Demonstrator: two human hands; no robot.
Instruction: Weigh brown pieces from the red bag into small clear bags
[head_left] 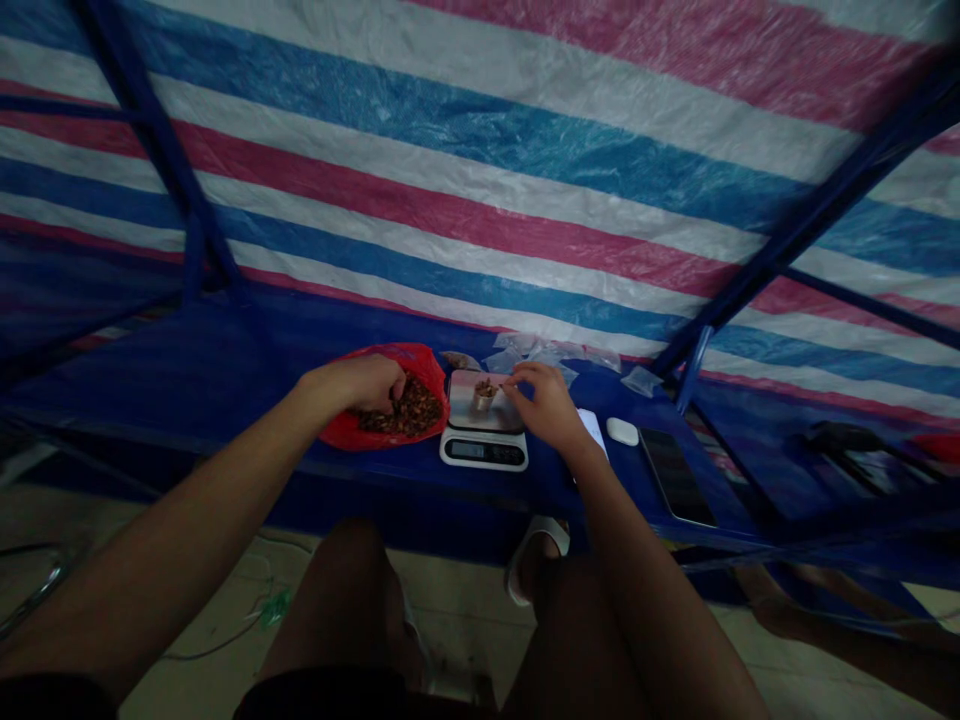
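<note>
Fingers of the left hand curl down into the dried bits in the red bag; tips hidden, so I can't tell if they pinch any. Right hand: thumb and forefinger close together by the small cup; can't tell on my feed whether a bit is between them.

Cup stands upright around mid-pan on the scale, bits poking over its rim; probably centred for a steady reading. Scale sits near the table's front edge, display toward the person, I'd guess for reading. Bag lies open at its left, likely for a short reach. Cup is just left of the right fingertips, right of the left hand.
</note>
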